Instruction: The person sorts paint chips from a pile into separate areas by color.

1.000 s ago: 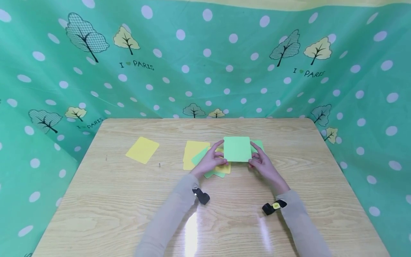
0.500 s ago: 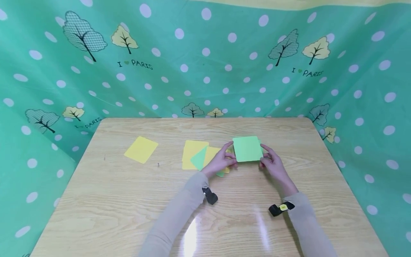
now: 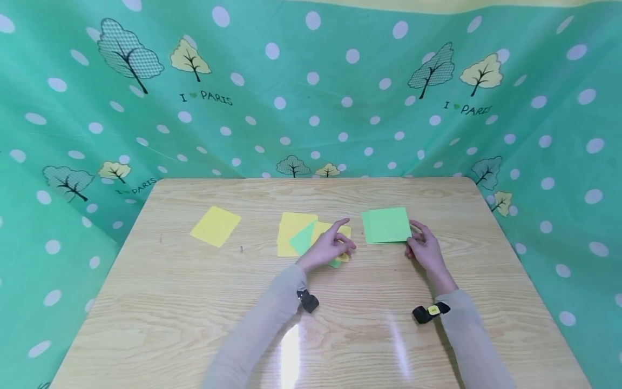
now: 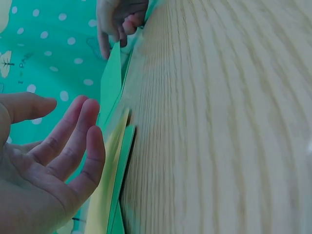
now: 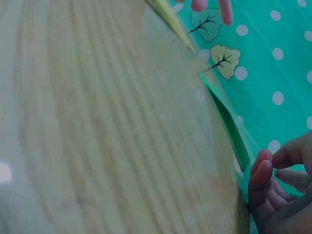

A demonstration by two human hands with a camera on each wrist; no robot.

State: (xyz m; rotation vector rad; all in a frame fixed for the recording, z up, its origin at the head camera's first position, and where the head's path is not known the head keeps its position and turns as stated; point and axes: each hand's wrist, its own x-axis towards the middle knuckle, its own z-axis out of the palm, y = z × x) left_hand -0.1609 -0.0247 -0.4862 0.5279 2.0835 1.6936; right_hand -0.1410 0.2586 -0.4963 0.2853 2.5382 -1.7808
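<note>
My right hand [image 3: 427,251] pinches the right edge of a square green card [image 3: 390,224] at the table's right-centre. That card lies over another green card [image 3: 366,227], whose left edge shows beneath it. In the left wrist view the held card [image 4: 111,73] slants up toward the right hand [image 4: 122,22]. My left hand [image 3: 329,248] holds nothing; its fingers are spread and slightly bent over a loose pile of yellow cards [image 3: 293,219] and green cards [image 3: 302,241]. The hand hides part of this pile.
A lone yellow card [image 3: 216,227] lies turned at an angle on the left of the wooden table [image 3: 160,302]. A green dotted curtain [image 3: 311,102] hangs along the back and both sides.
The green card has moved right and down onto the other green card. My left hand has let go of it and drawn back left; my right hand still holds its edge.
</note>
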